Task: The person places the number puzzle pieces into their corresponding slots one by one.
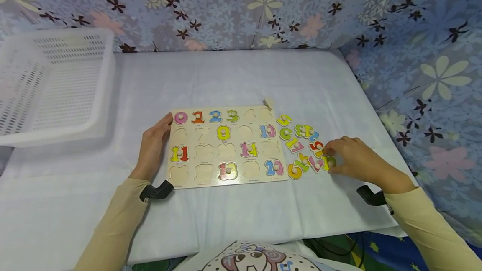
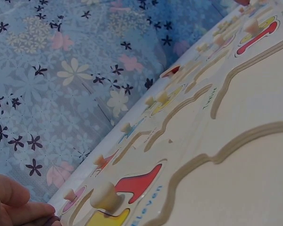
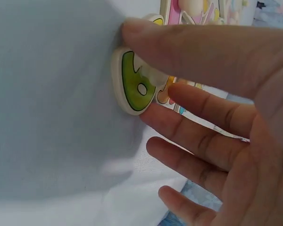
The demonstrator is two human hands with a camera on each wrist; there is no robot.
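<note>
My left hand [image 1: 152,145] rests along the left edge of a wooden number puzzle board [image 1: 203,183]; its fingertips also show in the lower left of the left wrist view. Several numbers with round knobs sit in the board, among them a pink 0 [image 1: 180,117], an 11 [image 1: 179,154] and a 20 [image 1: 274,167]. My right hand [image 1: 355,160] is over the right end of a pile of loose number pieces. In the right wrist view, its thumb [image 3: 188,52] reaches over a yellow-and-green number piece [image 3: 132,89], with fingertips near the piece's lower edge and knob.
More loose numbers lie right of the board, including a green 6 [image 1: 285,134] and a yellow piece [image 1: 295,172]. A pale wooden piece [image 1: 268,103] leans at the board's top right corner. A white plastic basket [image 1: 103,91] stands at the left on the white-covered table [image 1: 233,78].
</note>
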